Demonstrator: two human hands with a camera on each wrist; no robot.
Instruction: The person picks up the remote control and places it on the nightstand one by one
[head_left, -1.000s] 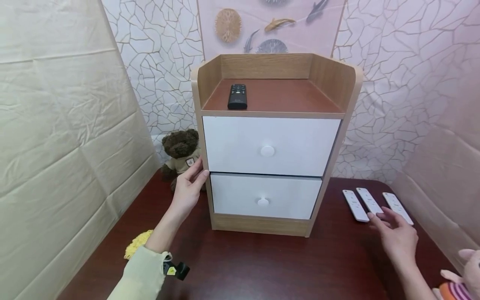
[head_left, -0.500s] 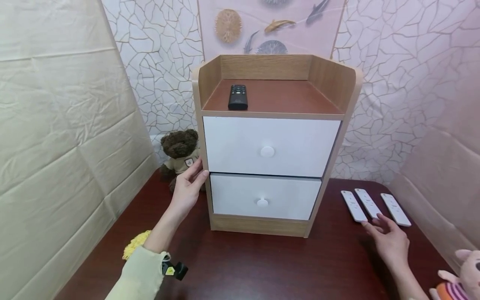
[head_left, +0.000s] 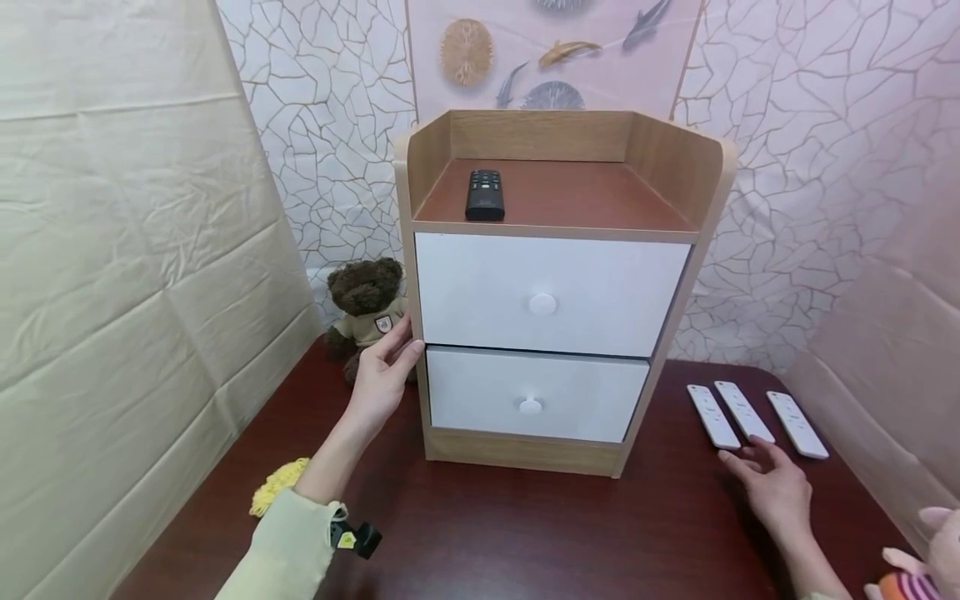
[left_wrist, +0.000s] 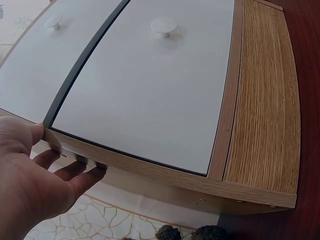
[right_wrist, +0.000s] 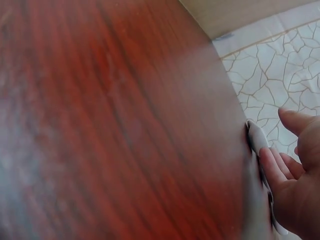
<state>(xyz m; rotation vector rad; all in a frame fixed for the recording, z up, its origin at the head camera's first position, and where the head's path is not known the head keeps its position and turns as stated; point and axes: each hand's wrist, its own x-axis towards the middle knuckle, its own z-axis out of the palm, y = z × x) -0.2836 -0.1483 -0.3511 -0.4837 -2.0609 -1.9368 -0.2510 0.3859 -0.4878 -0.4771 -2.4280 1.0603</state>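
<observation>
Before the patterned wall [head_left: 330,142], we see a table [head_left: 540,533], left hand [head_left: 379,379] gripping its cabinet [head_left: 540,333], unclasped right hand [head_left: 778,490] shifted leftward.

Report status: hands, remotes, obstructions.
Left hand grips cabinet edge. Right hand at three white remotes, contact unclear. All lie on table, nothing visibly blocking.

Left hand [head_left: 378,382] high, right hand [head_left: 778,492] low

There are 4 remotes [head_left: 712,417] (3 white, 1 black), 2 drawers [head_left: 487,283] and 2 knobs [head_left: 543,305].
</observation>
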